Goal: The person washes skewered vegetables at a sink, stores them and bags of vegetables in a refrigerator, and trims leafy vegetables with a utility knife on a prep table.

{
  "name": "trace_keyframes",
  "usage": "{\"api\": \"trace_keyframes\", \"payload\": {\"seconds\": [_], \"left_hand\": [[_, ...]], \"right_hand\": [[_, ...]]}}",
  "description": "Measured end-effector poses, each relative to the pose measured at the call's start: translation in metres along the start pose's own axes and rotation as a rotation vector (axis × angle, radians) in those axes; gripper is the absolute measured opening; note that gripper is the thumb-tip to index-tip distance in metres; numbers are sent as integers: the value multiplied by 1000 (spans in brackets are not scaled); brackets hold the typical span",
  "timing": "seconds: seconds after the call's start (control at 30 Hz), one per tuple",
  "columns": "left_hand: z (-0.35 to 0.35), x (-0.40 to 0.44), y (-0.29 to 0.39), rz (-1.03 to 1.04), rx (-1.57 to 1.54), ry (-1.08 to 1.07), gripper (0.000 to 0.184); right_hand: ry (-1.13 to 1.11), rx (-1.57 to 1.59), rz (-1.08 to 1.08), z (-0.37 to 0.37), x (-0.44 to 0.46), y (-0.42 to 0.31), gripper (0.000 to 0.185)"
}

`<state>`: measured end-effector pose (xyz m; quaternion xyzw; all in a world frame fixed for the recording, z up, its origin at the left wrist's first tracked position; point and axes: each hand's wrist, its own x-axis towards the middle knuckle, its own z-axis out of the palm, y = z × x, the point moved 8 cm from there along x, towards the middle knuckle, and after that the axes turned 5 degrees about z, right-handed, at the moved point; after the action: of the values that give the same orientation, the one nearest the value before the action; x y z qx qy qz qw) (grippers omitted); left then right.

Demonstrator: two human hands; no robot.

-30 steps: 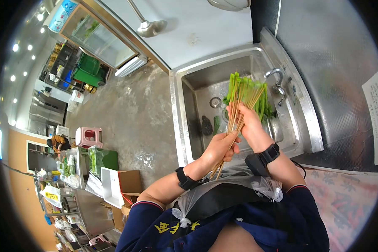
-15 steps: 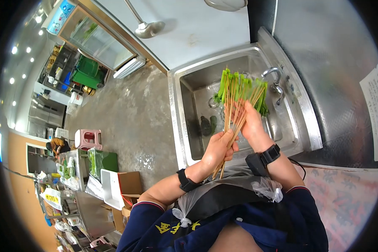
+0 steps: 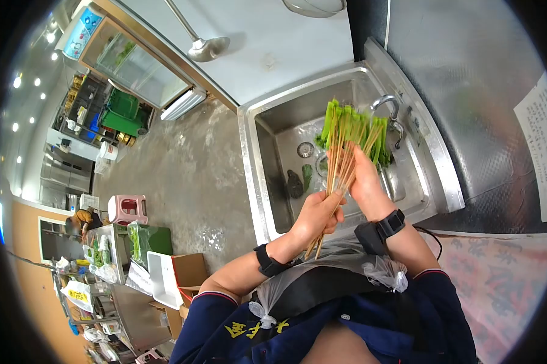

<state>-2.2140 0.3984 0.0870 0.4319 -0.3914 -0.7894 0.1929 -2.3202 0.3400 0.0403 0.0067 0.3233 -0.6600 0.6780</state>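
Observation:
A bundle of wooden skewers carries bright green vegetable pieces at its upper end, over the metal sink. My left hand is closed round the lower part of the skewers. Higher up, my right hand holds the same bundle from the right side, its fingers partly hidden behind the sticks. The curved tap is just right of the greens. In the basin, left of the bundle, lie a dark object and a green piece.
A ladle hangs on the white panel beyond the sink. To the left are a pink stool, a white tub, an open cardboard box and a green bin. A person is at the far left.
The green ends spread apart, then came somewhat closer together, while both hands kept hold of the skewers. The view has shifted slightly, so the sink and panel appear farther left.

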Motion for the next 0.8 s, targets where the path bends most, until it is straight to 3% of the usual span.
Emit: {"api": "trace_keyframes", "payload": {"seconds": [0.27,0.57,0.7,0.77,0.8], "left_hand": [[-14,-3,3,47,-69,78,29],[-10,1,1,55,-73,25,31],[5,-3,-1,-23,37,-44,30],[8,-3,-3,-50,74,-65,32],[10,-3,-2,-48,55,-71,33]], "right_hand": [[12,-132,91,19,14,17,43],[-79,63,25,10,2,5,47],[-69,38,22,-6,0,-8,34],[180,-39,-71,-24,-2,-17,25],[174,10,-106,-27,-1,-19,21]]}}
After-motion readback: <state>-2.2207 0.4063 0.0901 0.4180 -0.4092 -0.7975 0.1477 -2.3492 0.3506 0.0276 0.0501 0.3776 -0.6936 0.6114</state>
